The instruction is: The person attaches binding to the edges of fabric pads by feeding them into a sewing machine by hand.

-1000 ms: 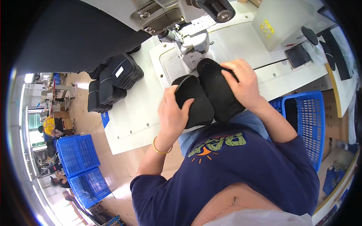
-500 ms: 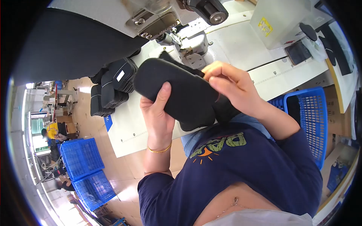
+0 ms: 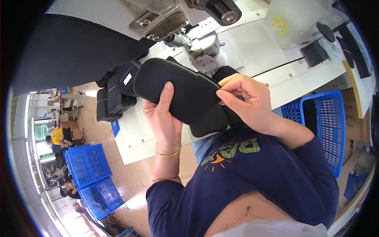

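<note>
A black padded fabric piece point(image 3: 177, 87) with rounded ends is held up over the white sewing table. My left hand point(image 3: 161, 118) grips its left part, thumb on top and fingers hidden underneath. At the right edge, my right hand point(image 3: 248, 98) pinches the same piece between thumb and forefinger. More black fabric pieces point(image 3: 209, 125) lie below it near the table's front edge, partly covered. Just beyond the hands stands the sewing machine head point(image 3: 203, 47).
Stacks of black padded pieces point(image 3: 118, 93) sit at the table's left, one bearing a white label. A blue basket point(image 3: 331, 126) stands at the right. Blue crates point(image 3: 87, 166) are on the floor at left. A phone-like dark slab point(image 3: 314, 54) lies at the back right.
The fabric piece has shifted slightly left and turned, showing its fuzzy edge. My right hand's fingers have moved a little down along that edge.
</note>
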`<action>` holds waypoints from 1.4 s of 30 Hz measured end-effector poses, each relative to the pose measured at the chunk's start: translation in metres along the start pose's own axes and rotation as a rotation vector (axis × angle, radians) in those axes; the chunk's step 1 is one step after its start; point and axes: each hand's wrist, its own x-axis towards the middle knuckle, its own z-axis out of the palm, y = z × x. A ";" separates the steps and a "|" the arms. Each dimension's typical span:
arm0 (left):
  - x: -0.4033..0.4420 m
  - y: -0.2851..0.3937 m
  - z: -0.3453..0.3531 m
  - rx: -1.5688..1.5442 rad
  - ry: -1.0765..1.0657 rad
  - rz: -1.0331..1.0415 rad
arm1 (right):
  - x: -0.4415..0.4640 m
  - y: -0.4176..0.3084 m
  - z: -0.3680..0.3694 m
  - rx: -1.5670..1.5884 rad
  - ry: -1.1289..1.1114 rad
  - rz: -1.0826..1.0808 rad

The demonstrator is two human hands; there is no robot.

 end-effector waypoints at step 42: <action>0.089 0.001 0.014 0.940 0.007 0.550 | 0.061 0.000 0.012 0.272 -0.091 0.242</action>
